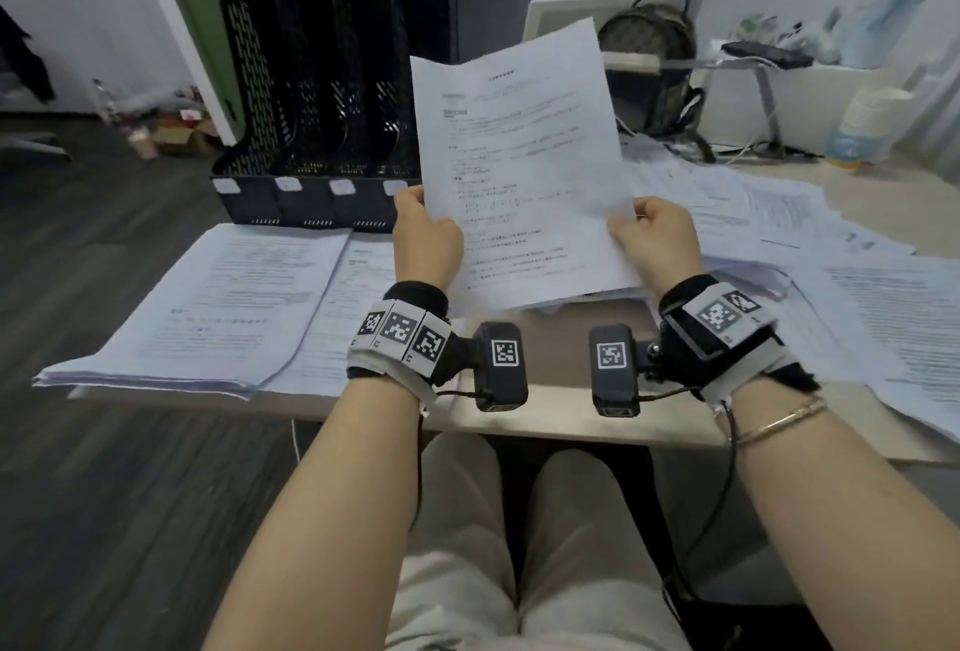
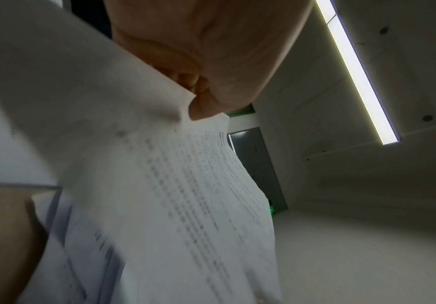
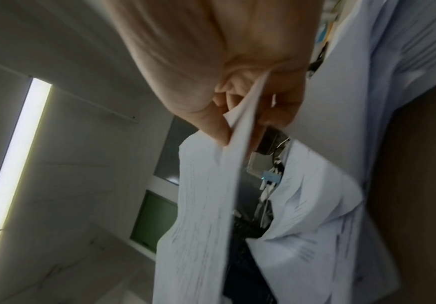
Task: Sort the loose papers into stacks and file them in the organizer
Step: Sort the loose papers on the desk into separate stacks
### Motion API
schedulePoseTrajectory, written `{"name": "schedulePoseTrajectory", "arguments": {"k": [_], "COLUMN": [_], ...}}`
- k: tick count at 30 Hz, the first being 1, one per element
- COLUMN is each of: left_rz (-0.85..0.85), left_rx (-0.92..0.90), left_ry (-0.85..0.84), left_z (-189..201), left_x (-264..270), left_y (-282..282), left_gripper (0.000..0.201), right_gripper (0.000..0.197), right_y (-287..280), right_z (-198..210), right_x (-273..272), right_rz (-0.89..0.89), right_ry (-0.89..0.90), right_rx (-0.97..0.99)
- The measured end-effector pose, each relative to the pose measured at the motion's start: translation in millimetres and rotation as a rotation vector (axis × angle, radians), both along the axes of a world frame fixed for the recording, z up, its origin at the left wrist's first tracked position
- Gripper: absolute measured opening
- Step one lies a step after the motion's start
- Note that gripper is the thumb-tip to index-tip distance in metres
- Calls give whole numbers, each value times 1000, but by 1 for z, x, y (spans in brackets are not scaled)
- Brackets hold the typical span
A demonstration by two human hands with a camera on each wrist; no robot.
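Above the middle of the desk, both hands hold up one printed sheet so its text faces the person. Left hand pinches the sheet's left edge, thumb in front and fingers curled behind. Right hand pinches the right edge the same way; the right wrist view shows its fingers also separating further pages behind the front one. How many it holds cannot be told.

Sorting looks to be the step in hand: the sheet is being read to decide where it belongs. At 10 o'clock from the hands stands the black mesh organizer, its upright slots showing no paper yet. At 8 o'clock lies a neat stack, with a second, thinner stack just beside it. From 2 to 4 o'clock spreads a loose heap of papers, still unsorted.

Next, the sheet probably wants laying squarely on the matching stack, one hand letting go first so it does not crease.
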State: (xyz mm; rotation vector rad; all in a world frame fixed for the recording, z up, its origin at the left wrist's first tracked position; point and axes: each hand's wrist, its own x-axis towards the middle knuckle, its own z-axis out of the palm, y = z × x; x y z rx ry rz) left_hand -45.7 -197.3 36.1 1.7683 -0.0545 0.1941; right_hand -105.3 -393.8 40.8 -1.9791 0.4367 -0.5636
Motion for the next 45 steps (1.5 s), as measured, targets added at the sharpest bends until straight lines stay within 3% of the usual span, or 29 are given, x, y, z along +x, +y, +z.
{"name": "schedulePoseTrajectory", "arguments": {"k": [4,9,16,26,30,33,35,39,41,45], "left_rz": [36,122,236,324,93,-115,-201,-248,-263,-299], "left_rx": [40,119,382,651,814,881,943,1065,1100,1130], "left_ry": [-2,-18,26,203,306,363,395,411,418,454], "left_z": [3,6,2,-9,-18,-26,-30,-35,-36,-39], "left_x": [8,16,18,12,15,16,17,16,16,17], "left_y": [26,65,117,147,132,115,104,86,82,79], "left_gripper": [41,41,34,45,49,57,67,86,87,89], "right_gripper": [14,20,64,45,32,20,24,56,63,70], "right_y": [22,48,91,134,130,118,107,92,88,76], "right_z": [5,1,-13,-45,-47,-40,-34,-42,-50,-57], "right_x": [5,11,22,28,26,26,26,33,40,50], "right_rz": [64,214,356,468,464,381,335,525,594,579], "right_ry": [-63,-6,172,419,445,342,363,733,826,833], "right_rx": [61,99,44,35,53,-179,-367,-719,-793,-811]}}
